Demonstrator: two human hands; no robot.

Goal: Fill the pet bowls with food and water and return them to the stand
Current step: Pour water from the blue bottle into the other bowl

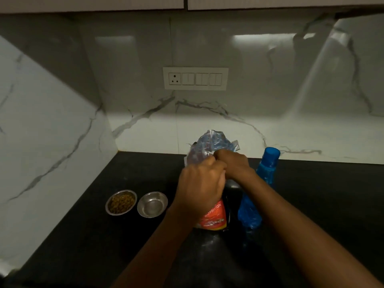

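Observation:
A pet food bag [212, 217] with an orange label and a crumpled silver-blue top stands upright on the black counter [104, 235]. My left hand [201, 183] and my right hand [234, 163] both grip its upper part, fingers closed on the plastic. Left of the bag sit two small steel bowls side by side: one bowl [121, 202] holds brown kibble, the other bowl [152, 204] looks dry and holds nothing. A blue water bottle [259, 190] with its cap on stands just right of the bag, partly behind my right forearm.
Marble-patterned walls close the counter at the back and on the left. A white switch plate with a socket [195, 78] is on the back wall. Cabinets hang overhead. The stand is not in view.

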